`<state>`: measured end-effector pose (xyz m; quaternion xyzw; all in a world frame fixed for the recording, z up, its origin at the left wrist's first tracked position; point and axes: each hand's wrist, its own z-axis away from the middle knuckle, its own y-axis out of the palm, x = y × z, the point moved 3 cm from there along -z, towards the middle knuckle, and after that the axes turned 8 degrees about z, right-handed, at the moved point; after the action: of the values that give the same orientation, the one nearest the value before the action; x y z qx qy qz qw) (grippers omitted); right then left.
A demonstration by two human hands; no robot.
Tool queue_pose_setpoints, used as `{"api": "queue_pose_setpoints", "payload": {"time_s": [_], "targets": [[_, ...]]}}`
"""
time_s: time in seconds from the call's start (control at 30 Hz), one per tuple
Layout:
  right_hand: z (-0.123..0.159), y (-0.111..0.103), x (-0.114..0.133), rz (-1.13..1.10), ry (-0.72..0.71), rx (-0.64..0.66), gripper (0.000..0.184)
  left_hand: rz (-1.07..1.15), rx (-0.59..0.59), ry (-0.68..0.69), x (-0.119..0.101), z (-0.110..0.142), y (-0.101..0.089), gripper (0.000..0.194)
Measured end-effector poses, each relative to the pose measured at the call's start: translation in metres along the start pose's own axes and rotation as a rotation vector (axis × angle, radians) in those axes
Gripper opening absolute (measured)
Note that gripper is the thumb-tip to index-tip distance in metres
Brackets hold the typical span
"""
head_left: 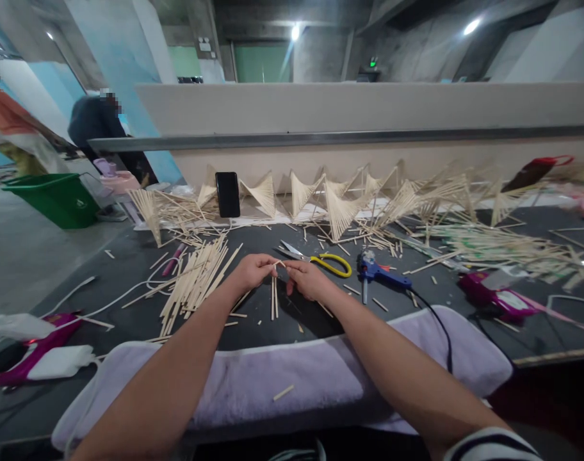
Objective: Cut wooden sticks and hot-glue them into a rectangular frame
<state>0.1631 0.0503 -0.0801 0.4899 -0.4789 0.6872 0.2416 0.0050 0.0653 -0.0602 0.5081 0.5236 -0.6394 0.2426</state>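
A green bin was seen on the floor, beyond the left edge of the dark surface. Near the front left corner a magenta power strip was placed, with a white adapter plugged in. To its right, a pile of loose wooden sticks was spread between the left edge and the middle. A black phone was propped upright near the back edge.

At the middle, nearer the front edge, a small peak of thin sticks was pinched between the two hands: the left hand's thumb and fingers were closed on its left side, the right hand's thumb and forefinger on its right. Below it, narrow sticks were seen; whether they were joined to it could not be made out. A lilac cloth was laid along the front edge.

Fan-shaped stick models were lined along the back edge. Yellow-handled scissors were left open just beside the right hand, and a blue glue gun farther right. Toward the right edge another magenta strip was set.
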Motion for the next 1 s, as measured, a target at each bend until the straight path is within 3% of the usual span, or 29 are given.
{"api": "queue_pose_setpoints", "payload": {"time_s": [1.0], "targets": [[-0.0026,-0.0005,-0.0013,0.055,-0.031,-0.031,0.042,-0.020,-0.004,-0.004,-0.0022,-0.0017,-0.0011,0.033]]}}
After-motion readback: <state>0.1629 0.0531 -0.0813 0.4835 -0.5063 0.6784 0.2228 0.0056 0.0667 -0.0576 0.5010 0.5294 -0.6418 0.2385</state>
